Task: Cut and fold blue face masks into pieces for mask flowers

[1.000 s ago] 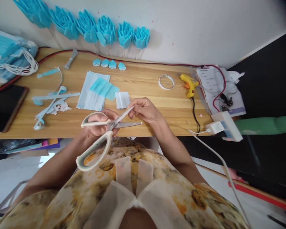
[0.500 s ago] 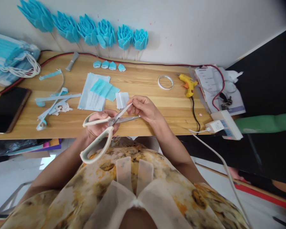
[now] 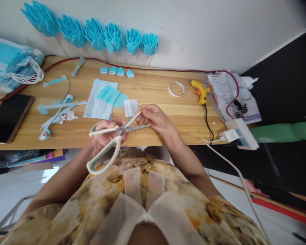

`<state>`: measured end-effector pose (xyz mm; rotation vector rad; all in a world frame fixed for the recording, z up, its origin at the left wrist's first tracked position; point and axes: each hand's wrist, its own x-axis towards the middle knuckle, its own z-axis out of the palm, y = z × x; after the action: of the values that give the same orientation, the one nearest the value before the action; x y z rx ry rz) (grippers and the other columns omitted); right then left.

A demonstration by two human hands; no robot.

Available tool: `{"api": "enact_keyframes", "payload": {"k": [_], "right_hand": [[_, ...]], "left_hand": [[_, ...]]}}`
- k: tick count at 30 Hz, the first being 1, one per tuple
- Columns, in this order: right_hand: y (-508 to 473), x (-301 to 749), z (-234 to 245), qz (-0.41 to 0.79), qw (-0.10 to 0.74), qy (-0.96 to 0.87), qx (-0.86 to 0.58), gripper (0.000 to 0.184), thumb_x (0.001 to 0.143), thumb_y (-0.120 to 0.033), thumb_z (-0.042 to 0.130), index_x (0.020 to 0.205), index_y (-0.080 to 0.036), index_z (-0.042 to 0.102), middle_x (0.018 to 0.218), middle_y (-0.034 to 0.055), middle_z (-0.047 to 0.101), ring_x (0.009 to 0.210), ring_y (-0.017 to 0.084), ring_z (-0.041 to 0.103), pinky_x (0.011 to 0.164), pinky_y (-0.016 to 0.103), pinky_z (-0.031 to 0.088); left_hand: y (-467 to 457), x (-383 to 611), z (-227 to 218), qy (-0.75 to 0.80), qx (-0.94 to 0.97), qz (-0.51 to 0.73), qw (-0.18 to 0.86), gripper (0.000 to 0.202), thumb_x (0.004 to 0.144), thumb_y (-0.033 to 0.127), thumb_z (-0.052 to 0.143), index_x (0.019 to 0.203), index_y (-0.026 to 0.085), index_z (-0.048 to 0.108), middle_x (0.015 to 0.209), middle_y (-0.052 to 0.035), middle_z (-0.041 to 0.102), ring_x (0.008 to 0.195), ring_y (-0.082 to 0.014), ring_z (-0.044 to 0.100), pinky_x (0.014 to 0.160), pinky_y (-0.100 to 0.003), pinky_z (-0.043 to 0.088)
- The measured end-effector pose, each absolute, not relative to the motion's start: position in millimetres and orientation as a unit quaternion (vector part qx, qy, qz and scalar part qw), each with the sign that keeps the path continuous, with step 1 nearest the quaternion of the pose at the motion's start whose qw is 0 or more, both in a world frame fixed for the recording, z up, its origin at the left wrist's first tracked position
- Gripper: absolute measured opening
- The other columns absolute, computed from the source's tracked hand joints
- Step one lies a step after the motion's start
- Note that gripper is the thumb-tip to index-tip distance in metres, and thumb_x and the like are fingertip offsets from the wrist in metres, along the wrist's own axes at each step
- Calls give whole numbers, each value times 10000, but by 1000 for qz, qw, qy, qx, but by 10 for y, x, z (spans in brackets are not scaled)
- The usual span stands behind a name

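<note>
My left hand [image 3: 107, 131] holds a large pair of scissors [image 3: 104, 158] with cream handles, its blades spread apart and pointing right. The fingers of my right hand [image 3: 153, 117] are pinched together at the tip of the upper blade and touch it. Whatever lies between those fingertips is hidden. A tiny white speck shows at the lower blade's tip. Just beyond the hands lies a small white folded piece [image 3: 131, 108]. Left of it, a blue strip of mask fabric [image 3: 112, 96] rests on a pale pleated face mask [image 3: 97, 107].
Blue fabric flowers [image 3: 114, 37] on sticks lean along the wall, with several small blue petals [image 3: 112, 70] before them. Cut strips [image 3: 58, 110], a phone [image 3: 11, 117] and bagged masks [image 3: 7, 64] lie left. Right are a tape ring [image 3: 176, 88], yellow glue gun [image 3: 200, 91] and power strip [image 3: 243, 134].
The view has shifted very slightly. Both hands and the scissors keep nearly the same pose.
</note>
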<state>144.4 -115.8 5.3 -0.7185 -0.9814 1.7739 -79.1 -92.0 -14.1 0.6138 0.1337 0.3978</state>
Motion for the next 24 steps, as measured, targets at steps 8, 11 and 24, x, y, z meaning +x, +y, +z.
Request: {"api": "enact_keyframes", "payload": {"k": [8,11,24], "right_hand": [[-1156,1486,26,727,472,-422,-265,419,749,-527,865,829,-142,720,700,2,744,592,75,674,624,183,556],[-1145,1486,14,725,474,-427,-259,408,758,-515,863,824,-137,727,696,7,750,575,73,674,616,182,558],[-1150,1457,37,704,490,-431,-281,410,717,-527,880,815,-148,758,678,4,755,563,70,670,591,177,546]], "left_hand": [[-907,-799,-242,72,292,197,933,311,779,353,635,905,97,759,546,-64,646,346,-158,510,340,-232,441],[-910,-777,-257,48,298,192,934,301,770,381,650,832,106,753,507,-69,623,312,-159,471,312,-247,421],[-915,-733,-237,60,300,216,927,299,764,394,681,721,104,745,416,-52,537,264,-152,422,283,-247,396]]}}
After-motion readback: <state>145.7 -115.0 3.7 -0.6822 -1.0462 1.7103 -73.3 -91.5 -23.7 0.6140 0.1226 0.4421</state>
